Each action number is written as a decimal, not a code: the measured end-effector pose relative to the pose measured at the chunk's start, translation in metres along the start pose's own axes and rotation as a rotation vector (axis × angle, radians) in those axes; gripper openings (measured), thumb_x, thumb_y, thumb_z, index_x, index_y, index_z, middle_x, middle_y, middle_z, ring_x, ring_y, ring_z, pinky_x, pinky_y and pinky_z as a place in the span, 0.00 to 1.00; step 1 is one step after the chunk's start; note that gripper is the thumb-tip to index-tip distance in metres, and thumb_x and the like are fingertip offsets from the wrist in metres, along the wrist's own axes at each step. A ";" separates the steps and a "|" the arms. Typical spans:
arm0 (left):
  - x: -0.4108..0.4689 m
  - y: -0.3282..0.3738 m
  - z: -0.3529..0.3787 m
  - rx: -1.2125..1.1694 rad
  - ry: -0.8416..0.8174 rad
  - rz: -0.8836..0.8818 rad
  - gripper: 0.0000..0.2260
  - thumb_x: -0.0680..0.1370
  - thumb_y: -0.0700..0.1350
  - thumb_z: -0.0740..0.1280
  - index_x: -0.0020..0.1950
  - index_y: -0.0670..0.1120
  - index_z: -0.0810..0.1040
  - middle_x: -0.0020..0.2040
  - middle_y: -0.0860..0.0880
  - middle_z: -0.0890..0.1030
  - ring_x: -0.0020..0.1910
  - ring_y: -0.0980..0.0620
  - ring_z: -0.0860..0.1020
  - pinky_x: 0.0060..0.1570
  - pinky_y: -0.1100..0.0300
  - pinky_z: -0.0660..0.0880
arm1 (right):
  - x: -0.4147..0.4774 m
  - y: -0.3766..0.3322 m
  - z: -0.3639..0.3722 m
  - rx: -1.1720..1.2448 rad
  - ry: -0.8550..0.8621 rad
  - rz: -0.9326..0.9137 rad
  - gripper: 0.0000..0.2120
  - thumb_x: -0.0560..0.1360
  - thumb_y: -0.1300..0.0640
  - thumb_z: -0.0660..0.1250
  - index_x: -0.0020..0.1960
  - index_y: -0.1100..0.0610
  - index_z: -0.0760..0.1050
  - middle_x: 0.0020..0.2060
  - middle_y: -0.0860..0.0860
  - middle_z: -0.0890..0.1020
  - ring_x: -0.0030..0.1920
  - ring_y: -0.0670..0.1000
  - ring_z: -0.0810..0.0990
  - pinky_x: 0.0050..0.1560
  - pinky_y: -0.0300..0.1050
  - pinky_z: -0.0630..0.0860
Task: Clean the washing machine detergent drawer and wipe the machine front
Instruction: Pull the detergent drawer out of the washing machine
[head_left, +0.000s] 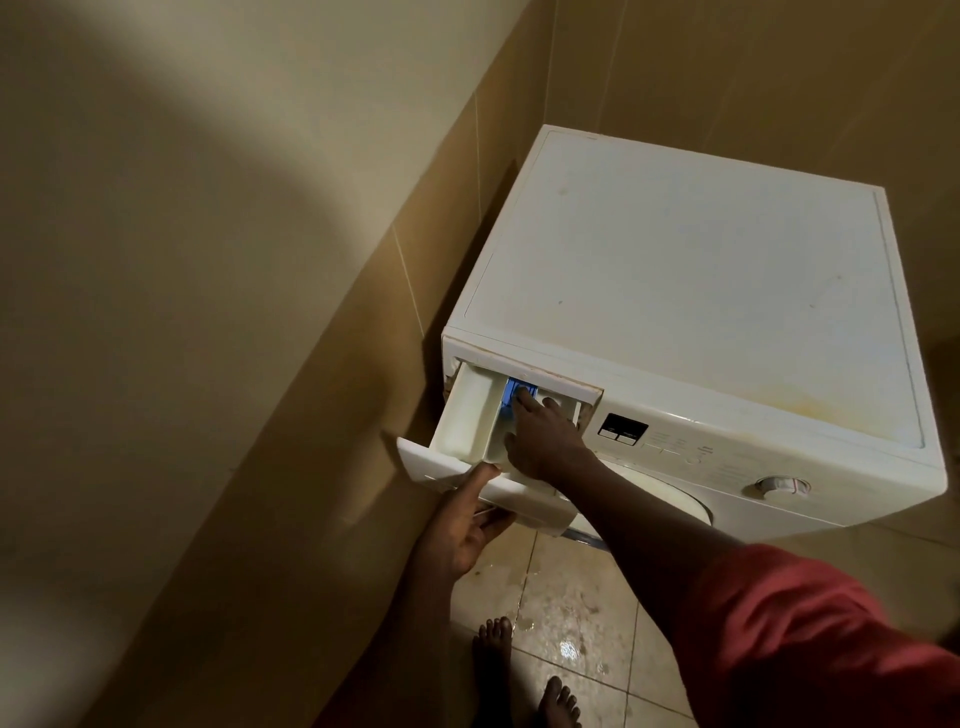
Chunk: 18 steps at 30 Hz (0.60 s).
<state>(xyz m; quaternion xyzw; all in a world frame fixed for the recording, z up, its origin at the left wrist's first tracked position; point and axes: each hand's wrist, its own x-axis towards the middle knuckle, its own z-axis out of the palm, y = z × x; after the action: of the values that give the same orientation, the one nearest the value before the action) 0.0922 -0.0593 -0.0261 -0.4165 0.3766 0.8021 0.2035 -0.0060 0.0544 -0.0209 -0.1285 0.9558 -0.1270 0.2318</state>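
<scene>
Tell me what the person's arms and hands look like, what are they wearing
Both hands are bare: no gloves, rings or watch show on the left hand or the right hand. The right arm has a short red sleeve covering the upper arm, with the forearm uncovered. The left forearm is uncovered too, and no sleeve shows on it in this view.

Person: both forearms bare; right arm in red short sleeve (810, 639) (fabric soft, slightly creased). Feet (524, 675) bare, no footwear.
</scene>
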 end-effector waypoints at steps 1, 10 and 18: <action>0.001 0.000 -0.001 0.001 0.006 -0.004 0.26 0.75 0.42 0.72 0.71 0.42 0.67 0.65 0.34 0.75 0.62 0.38 0.77 0.52 0.48 0.81 | 0.001 0.000 0.001 0.001 0.003 -0.002 0.31 0.79 0.51 0.61 0.77 0.58 0.54 0.77 0.53 0.59 0.73 0.59 0.62 0.66 0.59 0.70; -0.002 0.003 0.002 -0.016 0.026 0.001 0.27 0.74 0.41 0.73 0.70 0.41 0.67 0.65 0.34 0.74 0.62 0.37 0.77 0.58 0.43 0.79 | 0.002 0.000 -0.006 -0.045 0.009 0.026 0.27 0.79 0.54 0.61 0.76 0.58 0.60 0.70 0.55 0.71 0.61 0.57 0.77 0.53 0.50 0.77; -0.023 -0.005 -0.014 -0.011 0.065 0.009 0.23 0.76 0.40 0.70 0.69 0.37 0.69 0.65 0.33 0.75 0.63 0.34 0.76 0.60 0.41 0.77 | -0.015 -0.014 0.015 0.067 0.010 0.049 0.32 0.76 0.54 0.65 0.76 0.59 0.57 0.67 0.55 0.72 0.59 0.56 0.75 0.52 0.50 0.76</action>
<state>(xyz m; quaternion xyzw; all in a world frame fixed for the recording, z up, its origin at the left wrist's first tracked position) 0.1155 -0.0673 -0.0145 -0.4418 0.3806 0.7910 0.1851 0.0167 0.0432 -0.0230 -0.0969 0.9551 -0.1538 0.2340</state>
